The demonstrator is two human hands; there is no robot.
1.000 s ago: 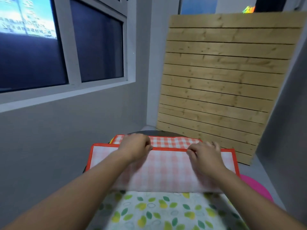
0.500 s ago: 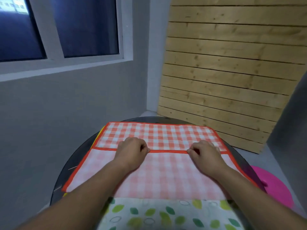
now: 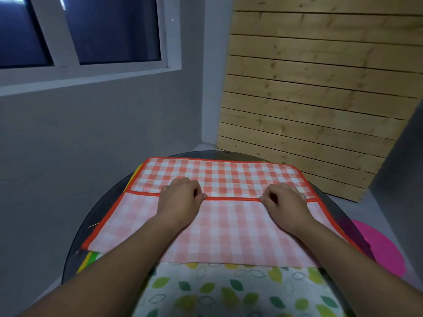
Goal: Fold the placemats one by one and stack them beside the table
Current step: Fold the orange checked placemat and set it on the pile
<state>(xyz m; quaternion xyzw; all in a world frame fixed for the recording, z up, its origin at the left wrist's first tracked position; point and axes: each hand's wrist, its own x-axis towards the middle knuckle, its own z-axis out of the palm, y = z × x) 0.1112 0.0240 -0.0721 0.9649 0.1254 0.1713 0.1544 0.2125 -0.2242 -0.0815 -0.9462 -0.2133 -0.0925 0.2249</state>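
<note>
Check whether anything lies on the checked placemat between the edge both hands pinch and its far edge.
Nothing visible does. The left hand and right hand pinch the red-trimmed edge of the checked placemat; from there to its far edge the cloth lies flat with nothing on it.
</note>
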